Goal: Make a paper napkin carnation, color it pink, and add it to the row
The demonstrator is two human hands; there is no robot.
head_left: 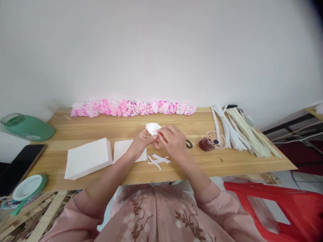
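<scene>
My left hand (143, 142) grasps the base of the gathered white paper (152, 128), above the tabletop (136, 174). My right hand (174, 140) pinches the same piece at its lower right edge. Relative to this piece: pink-and-white paper flowers (133, 108), in a row, 12 o'clock; dark red jar (205, 144), 4 o'clock; short white strips (157, 161), 6 o'clock; thick white paper stack (87, 158), 8 o'clock.

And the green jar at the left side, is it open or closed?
Open: the green jar shows a bare mouth, with no lid on it.
</scene>
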